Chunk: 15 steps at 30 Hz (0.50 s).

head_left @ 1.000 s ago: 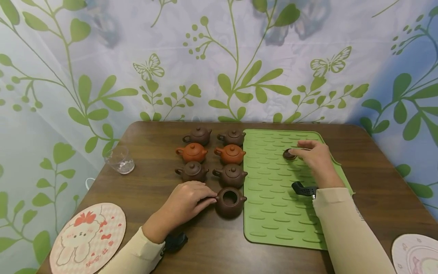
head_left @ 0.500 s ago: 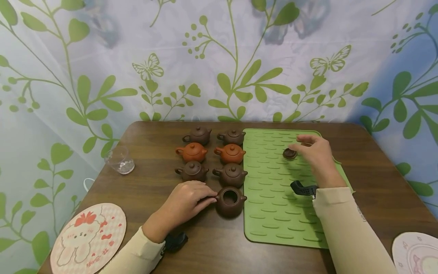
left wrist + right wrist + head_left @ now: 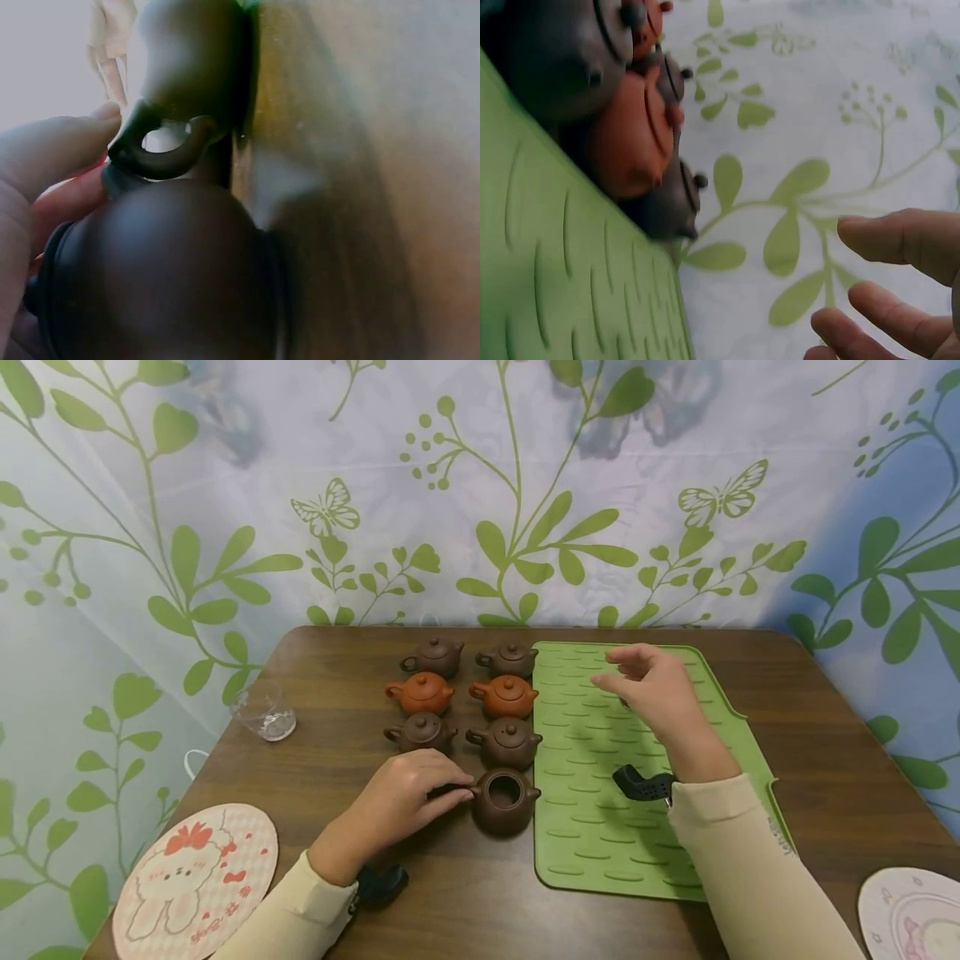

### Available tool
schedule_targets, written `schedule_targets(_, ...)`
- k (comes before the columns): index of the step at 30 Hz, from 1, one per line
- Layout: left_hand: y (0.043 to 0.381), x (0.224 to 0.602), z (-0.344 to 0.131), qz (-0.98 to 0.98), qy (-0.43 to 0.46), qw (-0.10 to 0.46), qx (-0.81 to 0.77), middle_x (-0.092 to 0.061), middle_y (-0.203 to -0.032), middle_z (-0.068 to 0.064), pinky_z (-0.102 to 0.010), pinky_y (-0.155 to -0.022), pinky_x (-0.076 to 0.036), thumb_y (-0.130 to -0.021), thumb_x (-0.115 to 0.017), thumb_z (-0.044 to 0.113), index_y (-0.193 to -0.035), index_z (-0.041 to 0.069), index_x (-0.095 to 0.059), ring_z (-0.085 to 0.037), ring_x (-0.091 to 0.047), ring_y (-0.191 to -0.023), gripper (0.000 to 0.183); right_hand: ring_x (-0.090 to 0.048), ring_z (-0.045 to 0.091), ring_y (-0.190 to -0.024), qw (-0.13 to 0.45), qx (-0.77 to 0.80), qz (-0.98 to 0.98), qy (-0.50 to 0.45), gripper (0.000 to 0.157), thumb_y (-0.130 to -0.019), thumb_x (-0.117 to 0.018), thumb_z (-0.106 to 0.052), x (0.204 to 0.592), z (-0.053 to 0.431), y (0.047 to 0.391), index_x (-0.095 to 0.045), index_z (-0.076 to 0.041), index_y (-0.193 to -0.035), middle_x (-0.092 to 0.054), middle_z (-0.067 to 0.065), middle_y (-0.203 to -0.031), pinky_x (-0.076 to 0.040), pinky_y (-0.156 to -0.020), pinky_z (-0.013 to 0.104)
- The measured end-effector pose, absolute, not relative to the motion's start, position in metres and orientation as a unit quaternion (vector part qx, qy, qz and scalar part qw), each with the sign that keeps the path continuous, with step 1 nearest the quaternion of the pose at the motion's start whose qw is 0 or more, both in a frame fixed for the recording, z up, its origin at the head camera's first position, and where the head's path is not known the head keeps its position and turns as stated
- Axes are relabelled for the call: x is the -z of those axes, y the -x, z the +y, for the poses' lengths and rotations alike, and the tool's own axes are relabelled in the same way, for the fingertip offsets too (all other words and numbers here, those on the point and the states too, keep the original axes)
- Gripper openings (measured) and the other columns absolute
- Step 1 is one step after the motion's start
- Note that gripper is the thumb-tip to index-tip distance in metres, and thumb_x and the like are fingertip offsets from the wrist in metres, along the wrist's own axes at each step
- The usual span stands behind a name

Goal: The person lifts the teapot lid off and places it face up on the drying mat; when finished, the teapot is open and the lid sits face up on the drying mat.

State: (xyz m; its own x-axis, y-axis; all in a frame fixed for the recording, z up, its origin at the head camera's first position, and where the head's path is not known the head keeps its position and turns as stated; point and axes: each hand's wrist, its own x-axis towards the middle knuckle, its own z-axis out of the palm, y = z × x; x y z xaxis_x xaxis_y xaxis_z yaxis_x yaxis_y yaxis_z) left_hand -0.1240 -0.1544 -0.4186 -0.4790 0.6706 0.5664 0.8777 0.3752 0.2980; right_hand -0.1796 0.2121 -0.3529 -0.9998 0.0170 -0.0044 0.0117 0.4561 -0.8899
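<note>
My left hand (image 3: 401,797) pinches the handle (image 3: 161,154) of a dark brown clay teapot (image 3: 504,820) at the front of the right-hand row. That teapot is lidless, its round mouth facing up. Over the green mat, my right hand (image 3: 660,702) is raised with thumb and fingers apart and nothing between them. Its lid-like small dark disc (image 3: 624,702) lies on the mat, mostly hidden behind that hand. In the right wrist view, the fingers (image 3: 892,319) show spread against the patterned cloth.
Lidded teapots stand behind in two rows, brown ones (image 3: 508,743) and orange ones (image 3: 424,695). The ribbed green mat (image 3: 592,852) lies right of them. A clear glass (image 3: 268,714) stands at left. Round placemats (image 3: 198,877) lie at both front sides of the wooden table (image 3: 465,910).
My right hand has left the small dark lid on the mat and moved left and slightly toward me, its fingers parted. My left hand stays at the teapot's handle.
</note>
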Motion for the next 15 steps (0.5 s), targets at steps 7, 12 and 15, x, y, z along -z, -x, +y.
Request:
schedule_targets(7, 0.128, 0.408, -0.154, -0.794, 0.47, 0.191, 0.336, -0.076, -0.099, 0.002, -0.031, -0.083, -0.058, -0.088, -0.087, 0.009, -0.103, 0.01, -0.082, -0.011, -0.07, -0.092, 0.016, -0.049, 0.038, -0.137, -0.024, -0.49, -0.869, -0.056, 0.057, -0.094, -0.083, -0.039, 0.345, 0.188, 0.174, -0.064, -0.008, -0.138, -0.056, 0.013, -0.145, -0.043, -0.109, 0.054)
schedule_targets(12, 0.132, 0.397, -0.151, -0.793, 0.45, 0.192, 0.363, -0.077, -0.098, 0.002, -0.031, -0.081, -0.058, -0.089, -0.087, 0.008, -0.104, 0.01, -0.083, -0.011, -0.071, -0.091, 0.016, -0.052, 0.04, -0.133, -0.038, -0.476, -0.874, -0.086, 0.053, -0.095, -0.083, -0.035, 0.347, 0.172, 0.175, -0.065, -0.01, -0.138, -0.057, 0.014, -0.144, -0.044, -0.107, 0.055)
schedule_targets(15, 0.133, 0.392, -0.149, -0.798, 0.442, 0.196, 0.361, -0.077, -0.098, 0.004, -0.031, -0.079, -0.058, -0.088, -0.088, 0.009, -0.104, 0.01, -0.083, -0.011, -0.07, -0.09, 0.017, -0.052, 0.041, -0.133, -0.049, -0.466, -0.878, -0.1, 0.052, -0.095, -0.082, -0.034, 0.352, 0.163, 0.173, -0.066, -0.012, -0.139, -0.057, 0.014, -0.144, -0.046, -0.105, 0.055)
